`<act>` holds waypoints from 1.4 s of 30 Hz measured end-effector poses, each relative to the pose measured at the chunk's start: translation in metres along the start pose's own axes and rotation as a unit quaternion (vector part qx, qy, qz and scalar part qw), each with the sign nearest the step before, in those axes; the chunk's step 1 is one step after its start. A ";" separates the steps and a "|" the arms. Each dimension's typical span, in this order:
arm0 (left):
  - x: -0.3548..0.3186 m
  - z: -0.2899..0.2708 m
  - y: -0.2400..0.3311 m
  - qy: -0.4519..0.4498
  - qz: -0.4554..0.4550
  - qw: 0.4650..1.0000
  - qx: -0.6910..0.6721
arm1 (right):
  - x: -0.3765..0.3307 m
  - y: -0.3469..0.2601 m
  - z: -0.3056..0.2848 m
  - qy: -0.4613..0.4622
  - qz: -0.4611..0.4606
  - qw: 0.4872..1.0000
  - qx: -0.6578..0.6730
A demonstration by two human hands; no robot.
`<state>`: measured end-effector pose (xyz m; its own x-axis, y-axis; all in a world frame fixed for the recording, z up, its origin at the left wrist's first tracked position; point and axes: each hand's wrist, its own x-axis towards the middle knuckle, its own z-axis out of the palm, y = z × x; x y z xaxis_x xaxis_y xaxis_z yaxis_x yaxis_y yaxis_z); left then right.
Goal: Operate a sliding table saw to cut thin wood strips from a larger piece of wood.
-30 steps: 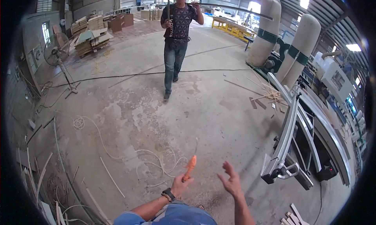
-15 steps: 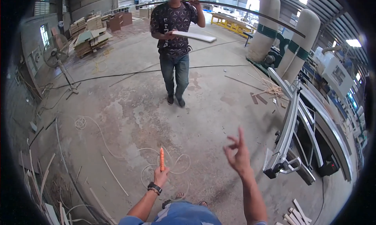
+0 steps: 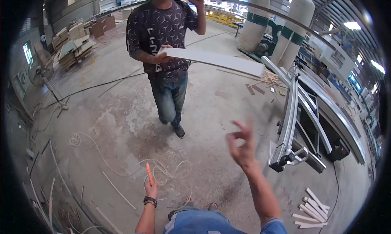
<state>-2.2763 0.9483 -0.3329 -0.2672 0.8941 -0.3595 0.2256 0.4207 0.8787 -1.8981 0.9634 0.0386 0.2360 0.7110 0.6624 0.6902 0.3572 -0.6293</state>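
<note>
Upright in my left hand [image 3: 151,190] is a slim orange pointed tool [image 3: 150,173], its exact kind not clear; my fingers are wrapped round its lower end. My right hand [image 3: 242,146] is raised in the air, holding nothing, with fingers apart and partly blurred. Facing me, a co-worker [image 3: 165,42] in a dark patterned shirt carries a long white board [image 3: 216,62] in one hand. The co-worker's other hand steadies a long dark bar [image 3: 252,6] at the shoulder.
A metal-railed machine [image 3: 291,124] stands at my right. Loose thin hose [image 3: 179,175] is coiled on the floor ahead. Wood strips [image 3: 313,209] lie at lower right, thin sticks [image 3: 51,197] at left. Stacked boards [image 3: 75,50] and a standing fan [image 3: 42,71] are farther left.
The co-worker has walked closer, bringing the white board and bar nearer. My left hand with the orange tool has shifted left and lower. My right hand's fingers have moved.
</note>
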 end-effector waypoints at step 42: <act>0.019 -0.085 0.331 -0.126 -0.014 0.898 -0.421 | -0.595 -0.104 -0.055 -0.094 0.728 0.678 -0.027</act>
<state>-2.2864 1.0910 -0.0222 -0.0163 0.9358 -0.3522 -0.5947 0.2741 0.7558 -2.0728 0.4698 -0.2682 0.6069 0.3525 -0.7124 -0.1568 -0.8256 -0.5420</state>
